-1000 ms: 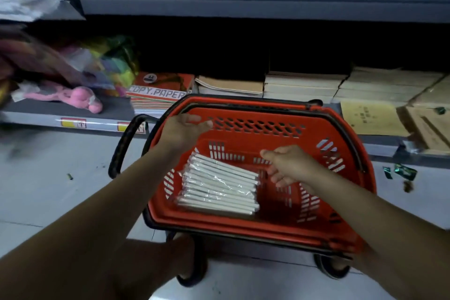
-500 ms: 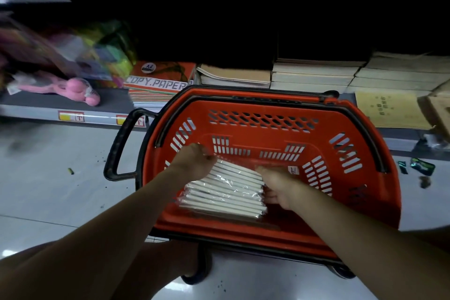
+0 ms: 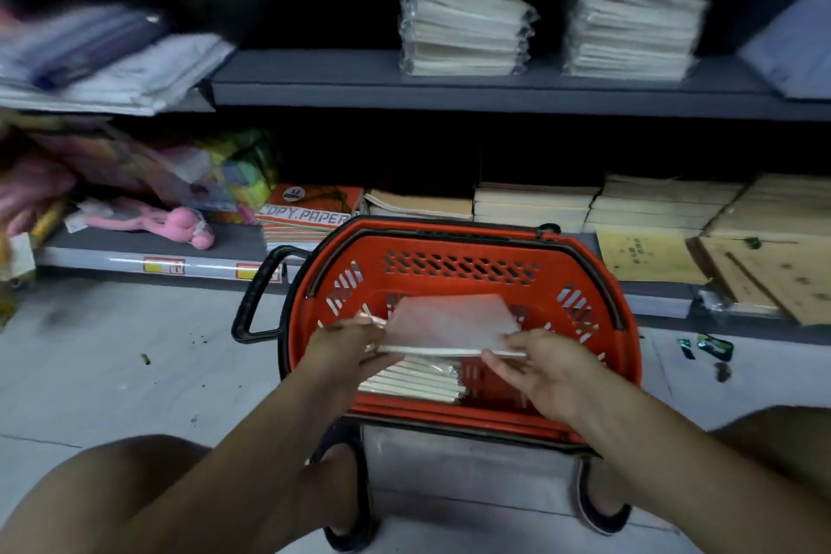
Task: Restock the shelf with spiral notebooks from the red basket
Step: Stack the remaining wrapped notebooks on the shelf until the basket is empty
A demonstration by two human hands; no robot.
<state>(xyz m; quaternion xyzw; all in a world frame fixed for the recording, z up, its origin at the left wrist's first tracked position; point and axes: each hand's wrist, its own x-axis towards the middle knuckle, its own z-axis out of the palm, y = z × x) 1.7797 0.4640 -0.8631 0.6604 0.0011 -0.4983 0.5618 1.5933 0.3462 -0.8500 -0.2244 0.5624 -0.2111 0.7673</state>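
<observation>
A red basket (image 3: 463,247) with black handles stands on the floor before the shelves. Above it I hold one plastic-wrapped notebook (image 3: 449,322) flat. My left hand (image 3: 348,349) grips its left edge and my right hand (image 3: 539,367) pinches its near right corner. More wrapped notebooks (image 3: 413,380) lie stacked on the basket's bottom, partly hidden by the lifted one. Two piles of wrapped notebooks (image 3: 463,25) sit on the upper grey shelf (image 3: 314,79).
The lower shelf (image 3: 148,245) carries a pink plush toy (image 3: 180,225), copy paper packs (image 3: 310,211), and brown notebooks and envelopes (image 3: 652,211) to the right. Small scraps (image 3: 706,346) lie on the floor right of the basket. My knees and sandals frame the basket's near side.
Both hands went down onto the stack in the basket, then rose holding one notebook above it. The view tilted upward, so the upper shelf shows.
</observation>
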